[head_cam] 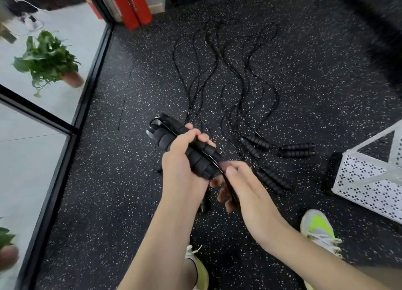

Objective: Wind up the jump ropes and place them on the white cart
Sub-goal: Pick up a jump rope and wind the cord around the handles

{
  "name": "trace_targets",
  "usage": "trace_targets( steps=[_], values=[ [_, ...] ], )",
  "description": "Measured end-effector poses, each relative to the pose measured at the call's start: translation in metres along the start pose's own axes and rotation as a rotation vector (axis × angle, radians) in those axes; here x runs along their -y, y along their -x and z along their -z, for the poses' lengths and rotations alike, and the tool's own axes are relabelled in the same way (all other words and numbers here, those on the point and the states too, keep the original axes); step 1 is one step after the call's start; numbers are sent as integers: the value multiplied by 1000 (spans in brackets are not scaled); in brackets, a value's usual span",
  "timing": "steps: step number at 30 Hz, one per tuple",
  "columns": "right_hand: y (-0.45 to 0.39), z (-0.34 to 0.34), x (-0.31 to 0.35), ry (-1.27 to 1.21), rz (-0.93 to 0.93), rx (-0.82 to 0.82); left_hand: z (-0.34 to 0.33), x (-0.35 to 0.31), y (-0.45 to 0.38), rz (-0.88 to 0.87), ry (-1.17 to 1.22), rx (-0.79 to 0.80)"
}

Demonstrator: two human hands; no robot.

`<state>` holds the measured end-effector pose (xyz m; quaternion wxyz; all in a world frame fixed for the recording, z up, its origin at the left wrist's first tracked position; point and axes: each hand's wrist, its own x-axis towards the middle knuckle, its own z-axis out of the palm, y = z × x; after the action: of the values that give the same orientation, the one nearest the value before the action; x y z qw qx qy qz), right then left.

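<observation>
Winding cord round paired jump-rope handles (pixel 185 146), clamped in left hand (pixel 182 159) above speckled floor (pixel 108 181). Right hand (pixel 241 181) fingers pinching cord; keep wraps snug. Other ropes (pixel 228 83) still down, white cart (pixel 367 181) right.

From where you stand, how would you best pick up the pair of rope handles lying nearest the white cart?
Probably from above, fingers across the middle of both foam handles. They lie flat, side by side and touching, so one grasp takes both. Their cords trail left, so lifting from the cart side avoids tangling.
</observation>
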<state>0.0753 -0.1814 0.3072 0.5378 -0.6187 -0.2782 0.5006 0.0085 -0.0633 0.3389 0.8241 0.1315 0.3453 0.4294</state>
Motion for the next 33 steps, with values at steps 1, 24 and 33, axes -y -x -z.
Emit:
trace_targets(
  steps=[1, 24, 33],
  values=[
    [-5, -2, 0, -83, -85, -13, -3, 5, 4, 6, -17, -14],
    [-27, 72, 36, 590, 104, -489, -17, 33, 22, -113, -575, 110],
    [-28, 82, 11, 1109, 211, -180, 19, 38, 17, -496, -2343, 572]
  ],
)
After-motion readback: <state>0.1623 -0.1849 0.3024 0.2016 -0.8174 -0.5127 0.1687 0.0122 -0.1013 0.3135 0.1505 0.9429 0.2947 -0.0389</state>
